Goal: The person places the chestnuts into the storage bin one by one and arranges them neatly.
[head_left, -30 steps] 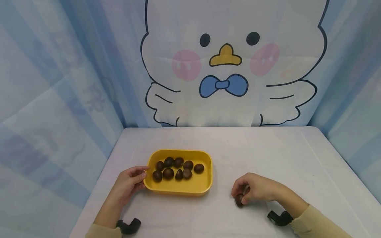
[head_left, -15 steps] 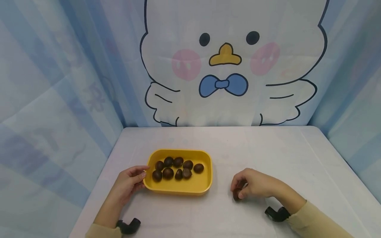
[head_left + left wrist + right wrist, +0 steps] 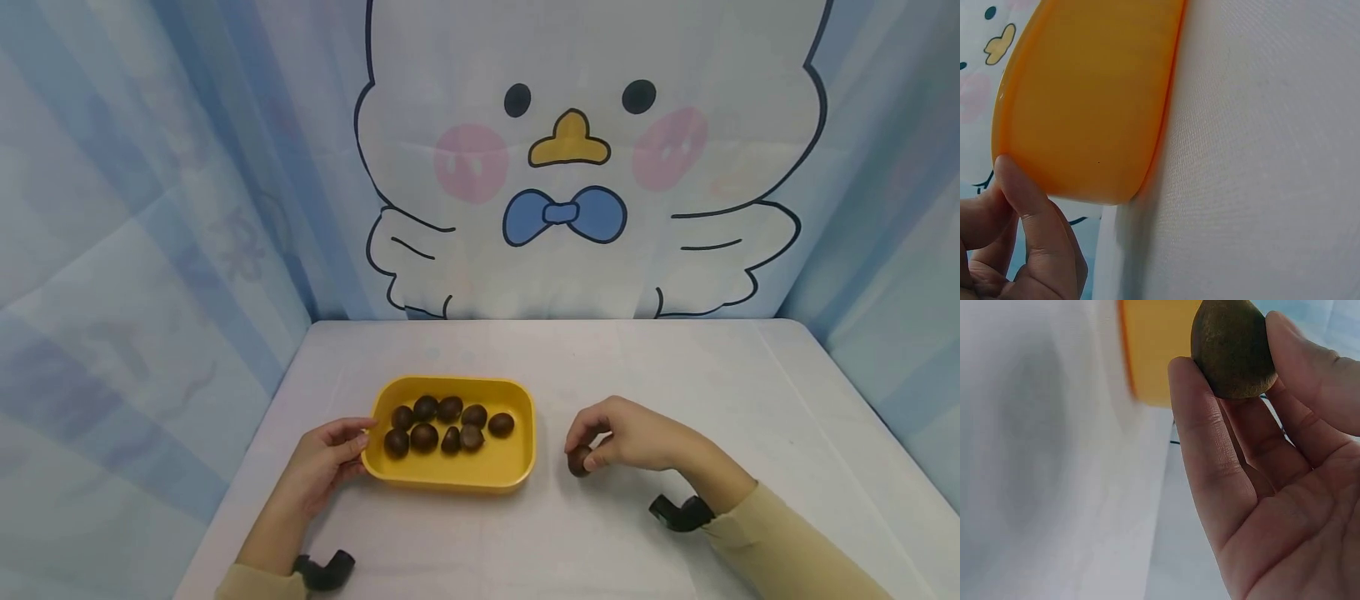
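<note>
A yellow tray [image 3: 450, 477] stands on the table, with several brown chestnuts [image 3: 424, 437] lying in it. My left hand [image 3: 326, 462] pinches the tray's left rim; in the left wrist view the thumb and fingers meet at a corner of the tray [image 3: 1091, 106]. To the right of the tray, my right hand [image 3: 633, 433] holds one chestnut [image 3: 578, 461] between thumb and fingers, apart from the tray. Close up in the right wrist view, the held chestnut [image 3: 1232, 350] sits at the fingertips, with the tray [image 3: 1154, 356] behind it.
The white-covered table [image 3: 480, 542] spreads around the tray. Behind it hangs a curtain [image 3: 562, 275] with a cartoon bird, and blue-patterned cloth [image 3: 150, 250] encloses both sides. Each wrist carries a black camera mount [image 3: 681, 512].
My right hand has lifted the chestnut and carried it leftward and farther back, nearer the tray. The left hand and the tray have stayed in place.
</note>
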A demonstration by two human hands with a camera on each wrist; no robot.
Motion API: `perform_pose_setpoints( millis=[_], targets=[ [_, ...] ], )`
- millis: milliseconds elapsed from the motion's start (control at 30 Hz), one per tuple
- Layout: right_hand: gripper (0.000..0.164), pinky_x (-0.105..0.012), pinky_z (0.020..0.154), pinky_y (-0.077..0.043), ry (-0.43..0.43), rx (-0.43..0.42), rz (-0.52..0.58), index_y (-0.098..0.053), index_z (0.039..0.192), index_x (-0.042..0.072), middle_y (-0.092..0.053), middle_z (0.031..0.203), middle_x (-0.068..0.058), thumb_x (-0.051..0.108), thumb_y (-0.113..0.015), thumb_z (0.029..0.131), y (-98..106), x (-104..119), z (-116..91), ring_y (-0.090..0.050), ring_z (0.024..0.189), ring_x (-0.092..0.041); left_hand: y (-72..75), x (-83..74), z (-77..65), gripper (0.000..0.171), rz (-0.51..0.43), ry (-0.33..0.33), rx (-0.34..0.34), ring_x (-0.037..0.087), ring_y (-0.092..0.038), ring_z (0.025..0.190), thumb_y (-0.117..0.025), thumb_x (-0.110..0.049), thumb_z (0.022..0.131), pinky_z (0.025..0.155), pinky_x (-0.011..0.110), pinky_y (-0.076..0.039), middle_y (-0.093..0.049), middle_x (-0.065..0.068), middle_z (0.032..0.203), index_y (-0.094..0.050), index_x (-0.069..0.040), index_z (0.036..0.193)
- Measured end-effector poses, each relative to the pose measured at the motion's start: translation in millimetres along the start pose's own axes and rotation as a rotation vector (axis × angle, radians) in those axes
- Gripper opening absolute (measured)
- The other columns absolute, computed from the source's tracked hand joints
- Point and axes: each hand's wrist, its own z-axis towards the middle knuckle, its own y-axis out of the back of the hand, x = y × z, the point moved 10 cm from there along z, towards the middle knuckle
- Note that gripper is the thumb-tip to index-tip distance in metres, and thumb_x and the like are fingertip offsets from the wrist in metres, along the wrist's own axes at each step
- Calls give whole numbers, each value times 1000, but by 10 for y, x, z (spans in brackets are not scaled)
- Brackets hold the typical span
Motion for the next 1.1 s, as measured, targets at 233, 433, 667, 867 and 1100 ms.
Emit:
perform_pose_setpoints(
  millis=[233, 433, 667, 867, 1100],
  targets=[
    [20, -26, 91, -63, 29, -6, 24, -78, 112, 7, -80, 107, -4, 0, -79, 93, 62, 173, 166, -75, 102, -21, 5, 11, 2, 34, 2, 1, 7, 19, -67, 82, -70, -9, 104, 71, 25, -64, -68, 5, 111, -71, -3, 137],
    [21, -28, 92, -64, 47, 0, 49, -78, 115, 5, -81, 108, -5, -1, -77, 94, 42, 292, 319, -76, 102, -24, 4, 10, -2, 34, 5, -1, 5, 19, -67, 81, -69, -8, 104, 71, 25, -64, -68, 5, 111, -70, -3, 138],
    [22, -28, 92, -65, 44, -10, 22, -79, 114, 9, -80, 110, -3, 0, -78, 95, 51, 390, 469, -76, 102, -22, 1, 15, 4, 34, 2, -5, 17, 18, -67, 80, -69, -9, 105, 70, 24, -64, -67, 5, 111, -70, -3, 138],
    [21, -27, 93, -64, 42, -13, 0, -80, 114, 10, -80, 108, -1, 2, -78, 95, 37, 438, 587, -75, 102, -20, 4, 12, -6, 34, 1, -1, 15, 18, -66, 79, -68, -8, 105, 70, 24, -64, -67, 5, 109, -70, -3, 139],
    [21, -31, 95, -64, 48, -44, -57, -81, 114, 10, -77, 110, 2, 3, -80, 93, 9, 513, 749, -70, 104, -20, -10, -15, -25, 34, 10, -13, 12, 19, -66, 80, -67, -7, 105, 71, 24, -64, -67, 6, 111, -69, -1, 139]
  ],
)
